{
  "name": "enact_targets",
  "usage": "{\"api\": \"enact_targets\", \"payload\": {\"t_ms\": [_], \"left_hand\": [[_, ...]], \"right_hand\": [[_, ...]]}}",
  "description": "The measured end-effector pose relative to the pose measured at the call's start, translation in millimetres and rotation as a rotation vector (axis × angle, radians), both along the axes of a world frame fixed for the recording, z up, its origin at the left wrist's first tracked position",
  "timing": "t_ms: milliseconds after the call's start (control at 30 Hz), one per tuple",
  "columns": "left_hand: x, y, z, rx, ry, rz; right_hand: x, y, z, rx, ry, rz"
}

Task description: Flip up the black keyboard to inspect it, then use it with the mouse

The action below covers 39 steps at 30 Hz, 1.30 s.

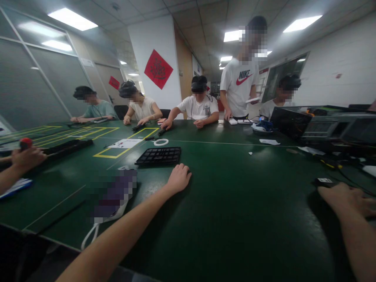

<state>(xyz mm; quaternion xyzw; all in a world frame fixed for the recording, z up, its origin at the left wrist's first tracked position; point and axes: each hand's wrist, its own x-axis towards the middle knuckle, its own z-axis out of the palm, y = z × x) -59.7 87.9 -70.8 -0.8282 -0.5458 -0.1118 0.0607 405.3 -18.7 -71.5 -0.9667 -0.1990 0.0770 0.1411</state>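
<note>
My left hand [178, 179] rests on the dark green table [235, 223], holding nothing, with its fingers lightly curved. A black keyboard [158, 156] lies just beyond it, and a folded dark face mask [113, 194] with a white ear loop lies to its left. My right hand [343, 199] lies flat at the right edge of the view, also empty. Just past its fingertips sits a small black device with a white label [323, 181].
A white cable coil [161, 142] lies beyond the keyboard, inside reach of yellow-taped rectangles [126, 143]. A co-worker's hand [28, 158] at far left is beside a red-topped object [26, 143]. Electronic equipment [337, 125] stands at right. Several people sit or stand along the table's far side.
</note>
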Motion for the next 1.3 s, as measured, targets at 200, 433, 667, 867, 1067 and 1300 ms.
{"api": "enact_targets", "payload": {"t_ms": [200, 433, 667, 867, 1067, 1300], "left_hand": [[-2, -7, -0.1, 0.050, 0.002, 0.013], [2, -17, 4.9, 0.233, -0.051, 0.112], [5, -21, 10.0, -0.059, 0.022, 0.197], [4, -17, 6.5, -0.106, -0.064, 0.135], [-14, 13, 21.7, -0.148, -0.915, 0.443], [-56, 74, 60.6, -0.058, -0.805, 0.642]], "right_hand": [[-2, -4, -2.3, 0.017, -0.008, -0.021], [-7, -10, -4.5, 0.279, -0.122, -0.087], [-6, -11, -9.9, 0.475, -0.122, -0.072], [-6, -7, -1.9, 0.329, -0.022, -0.062], [-4, -4, 1.7, 0.181, 0.018, -0.033], [4, 1, -5.3, 0.127, 0.008, -0.024]]}}
